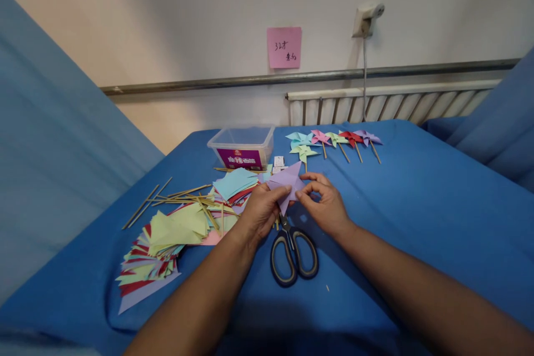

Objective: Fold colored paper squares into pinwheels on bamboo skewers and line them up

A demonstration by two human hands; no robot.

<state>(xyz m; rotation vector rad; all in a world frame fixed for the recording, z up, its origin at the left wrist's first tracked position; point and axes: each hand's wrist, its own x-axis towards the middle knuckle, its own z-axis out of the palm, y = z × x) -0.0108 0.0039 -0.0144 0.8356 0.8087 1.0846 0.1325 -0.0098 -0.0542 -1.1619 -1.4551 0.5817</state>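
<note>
Purple paper (286,181) is up in both hands over the middle of the blue tabletop (417,200): the left hand (262,208) clamps it under the thumb, and the right hand (323,203) pinches near its right side. A pile (179,228) of loose sheets spreads out left of the left hand; a sideways sweep there could scatter it. Scissors (286,223) lie just below the paper, blades partly hidden, so lowering the hands carelessly might knock them or snag the sheet. If the left hand's hold slackens, the pointed corners would probably slip out of line.

Widest room lies on the right, out to the tabletop's right edge. Toward the far edge, the box (240,159) and the pinwheels (351,138) limit reaching forward. Leftward, sticks (189,198) crowd the way. A tiny pale scrap (327,288) lies right of the scissors.
</note>
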